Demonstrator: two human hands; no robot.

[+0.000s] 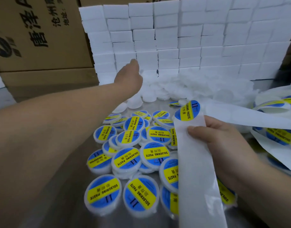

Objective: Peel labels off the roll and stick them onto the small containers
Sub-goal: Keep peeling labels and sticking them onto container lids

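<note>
My right hand (222, 139) grips the white backing strip (195, 162) of the label roll. One round blue and yellow label (188, 111) stands half peeled at the strip's fold, just above my thumb. My left hand (130, 76) is stretched far forward over the heap of unlabelled white containers (174, 86); its fingers are hidden behind the back of the hand. Several labelled containers (130, 158) lie scattered on the metal table in front of me. More of the label strip (276, 104) is bunched at the right.
A wall of stacked white boxes (190, 38) closes off the back of the table. Brown cardboard cartons (34, 38) stand at the left. The spent backing strip trails down towards the table's near edge.
</note>
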